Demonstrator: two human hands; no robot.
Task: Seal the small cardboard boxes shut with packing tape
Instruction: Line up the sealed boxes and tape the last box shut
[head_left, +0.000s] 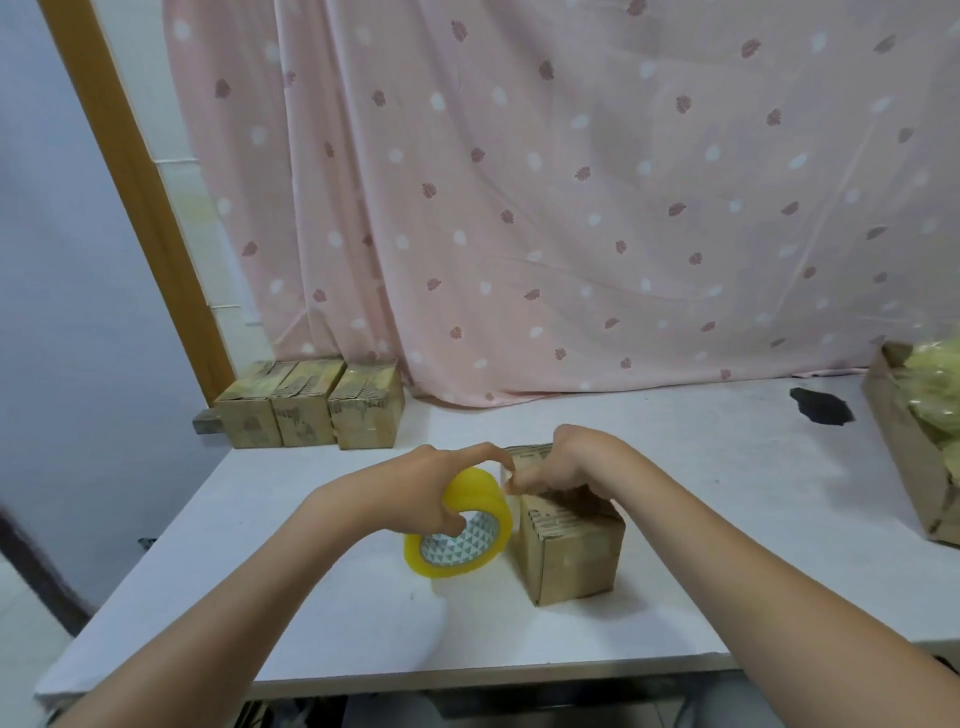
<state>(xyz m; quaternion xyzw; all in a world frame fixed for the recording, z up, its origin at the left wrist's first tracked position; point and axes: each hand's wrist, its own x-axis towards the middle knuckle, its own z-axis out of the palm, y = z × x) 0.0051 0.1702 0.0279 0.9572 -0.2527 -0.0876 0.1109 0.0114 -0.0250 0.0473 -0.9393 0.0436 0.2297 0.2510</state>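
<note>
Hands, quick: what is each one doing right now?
Left hand: grips the yellow packing tape roll.
Right hand: pinches the tape's end at the small brown cardboard box.

My left hand (434, 486) grips the yellow tape roll (460, 525) just left of the small cardboard box (569, 545) at the table's (727, 519) middle; my right hand (566, 465) pinches at the box top. Three boxes (311, 405) sit far left.

Home packing corner: curtain (571, 208), table (701, 467).

A yellow tape roll (460, 525) stands on edge against a small brown cardboard box (569, 545).
</note>
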